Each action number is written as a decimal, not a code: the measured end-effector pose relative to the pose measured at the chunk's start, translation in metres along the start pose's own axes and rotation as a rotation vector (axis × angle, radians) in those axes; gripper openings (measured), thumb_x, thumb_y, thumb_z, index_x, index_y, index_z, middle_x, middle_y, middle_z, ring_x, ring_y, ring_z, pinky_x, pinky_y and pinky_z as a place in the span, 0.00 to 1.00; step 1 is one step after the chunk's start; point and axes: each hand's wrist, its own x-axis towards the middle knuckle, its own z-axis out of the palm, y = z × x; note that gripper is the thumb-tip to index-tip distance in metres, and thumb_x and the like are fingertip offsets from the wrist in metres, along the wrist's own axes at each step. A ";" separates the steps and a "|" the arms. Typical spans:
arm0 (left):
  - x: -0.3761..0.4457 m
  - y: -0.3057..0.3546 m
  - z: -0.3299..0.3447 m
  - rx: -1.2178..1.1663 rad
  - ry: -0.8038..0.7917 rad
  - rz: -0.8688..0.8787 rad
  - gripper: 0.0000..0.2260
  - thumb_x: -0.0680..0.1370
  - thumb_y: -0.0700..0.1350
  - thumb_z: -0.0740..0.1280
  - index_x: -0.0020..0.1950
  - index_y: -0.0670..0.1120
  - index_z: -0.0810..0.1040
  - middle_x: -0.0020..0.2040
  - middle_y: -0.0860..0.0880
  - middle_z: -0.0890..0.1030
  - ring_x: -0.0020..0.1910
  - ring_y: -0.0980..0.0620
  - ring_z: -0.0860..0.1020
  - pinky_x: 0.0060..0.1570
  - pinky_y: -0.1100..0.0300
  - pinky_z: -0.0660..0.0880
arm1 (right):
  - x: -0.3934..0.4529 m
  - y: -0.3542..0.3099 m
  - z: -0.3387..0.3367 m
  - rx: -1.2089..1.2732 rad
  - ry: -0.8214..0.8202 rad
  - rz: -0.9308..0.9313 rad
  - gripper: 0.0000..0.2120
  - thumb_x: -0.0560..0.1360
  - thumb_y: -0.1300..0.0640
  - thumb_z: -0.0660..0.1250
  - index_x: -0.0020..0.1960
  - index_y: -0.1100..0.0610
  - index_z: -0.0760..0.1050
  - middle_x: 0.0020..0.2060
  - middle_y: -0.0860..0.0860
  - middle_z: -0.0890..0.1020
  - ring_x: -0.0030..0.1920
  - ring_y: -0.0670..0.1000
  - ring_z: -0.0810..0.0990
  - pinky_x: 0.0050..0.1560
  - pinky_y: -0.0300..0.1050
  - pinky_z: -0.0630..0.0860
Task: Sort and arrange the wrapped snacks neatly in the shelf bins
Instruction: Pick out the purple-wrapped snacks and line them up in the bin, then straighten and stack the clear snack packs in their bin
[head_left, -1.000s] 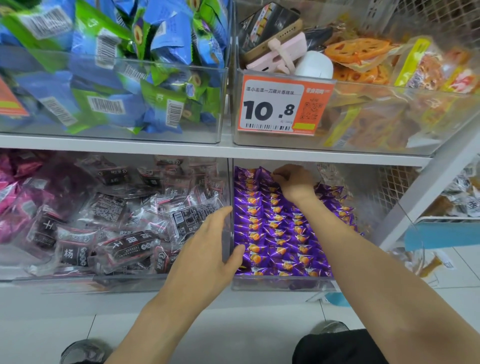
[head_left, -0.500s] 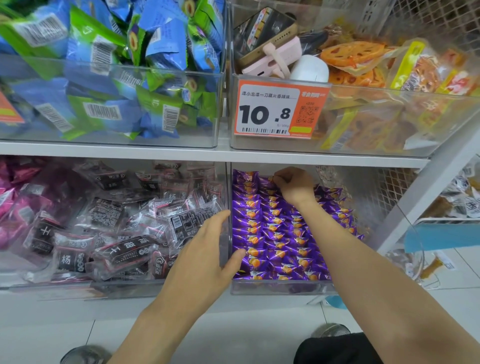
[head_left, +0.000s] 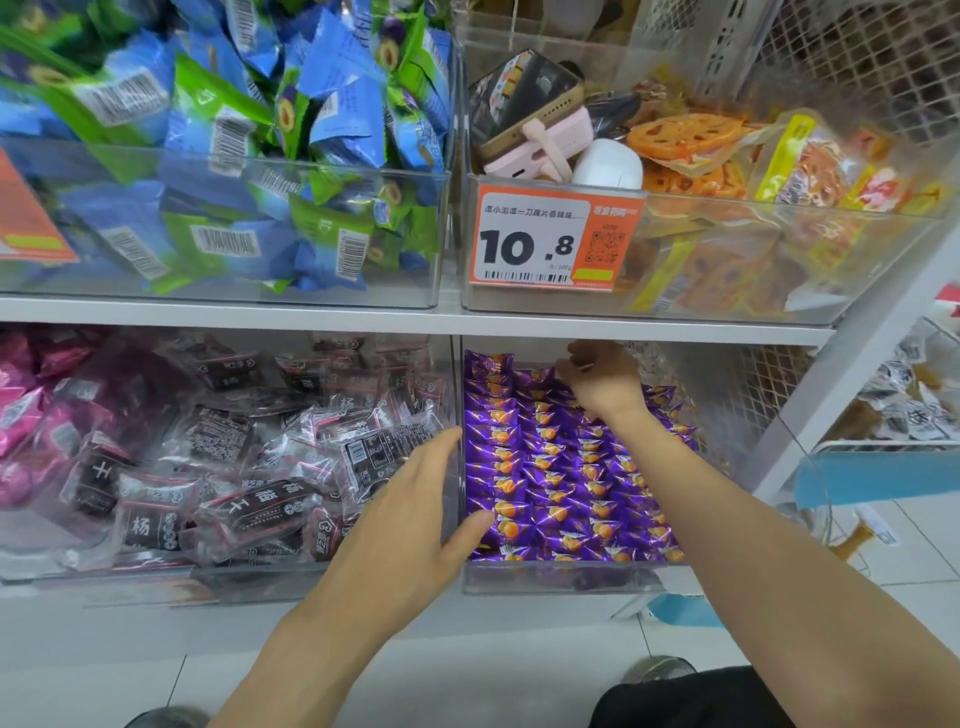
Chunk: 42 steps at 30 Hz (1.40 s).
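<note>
Head view: I look down on two shelf levels of clear bins, with both bare arms reaching into the lower level.
Left hand (head_left: 415, 512): fingers straight and relaxed, gripping nothing; the palm lies against the left wall of the purple bin (head_left: 571, 582), thumb pointing over the front rows of candies.
Right hand (head_left: 602, 376): deep at the back of the same bin, fingers curled down among the rear rows; I cannot tell whether they pinch a candy or only press on the pile.
Purple wrapped candies (head_left: 561, 478): lower right bin, laid in tidy rows running front to back, each wrapper showing an orange dot.
Dark wrapped snacks (head_left: 249, 457): lower left bin, just beside the purple one, lying in a loose heap.
Pink packets (head_left: 31, 415): far left of the lower level, heaped.
Blue and green packets (head_left: 234, 130): upper left bin, piled every which way.
Lotus root packs (head_left: 727, 171): upper right bin, orange and yellow.
Phone and pink case (head_left: 530, 114): lying on top of that upper right bin's left side, with a white rounded object (head_left: 608, 166) beside them.
Price tag (head_left: 556, 236): orange, reading 10.8, on the front of the upper right bin.
</note>
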 end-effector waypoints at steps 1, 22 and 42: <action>-0.002 0.000 -0.002 0.048 -0.019 0.027 0.35 0.78 0.60 0.64 0.78 0.59 0.48 0.76 0.63 0.56 0.74 0.64 0.58 0.71 0.65 0.58 | -0.008 -0.006 -0.008 -0.015 -0.013 -0.013 0.13 0.77 0.55 0.70 0.58 0.60 0.81 0.53 0.55 0.85 0.53 0.55 0.83 0.52 0.41 0.75; -0.073 -0.141 -0.121 0.253 -0.014 -0.223 0.28 0.75 0.68 0.59 0.73 0.59 0.68 0.73 0.56 0.67 0.73 0.49 0.63 0.69 0.51 0.66 | -0.171 -0.190 0.110 -0.460 -0.724 -0.779 0.23 0.77 0.53 0.71 0.70 0.50 0.70 0.60 0.54 0.73 0.61 0.58 0.73 0.62 0.53 0.71; -0.049 -0.152 -0.137 0.142 -0.095 -0.224 0.21 0.75 0.62 0.66 0.67 0.63 0.71 0.70 0.56 0.64 0.72 0.56 0.59 0.70 0.51 0.63 | -0.074 -0.263 0.201 -0.345 -0.451 -0.811 0.25 0.74 0.43 0.67 0.69 0.44 0.66 0.59 0.54 0.79 0.57 0.57 0.79 0.56 0.47 0.77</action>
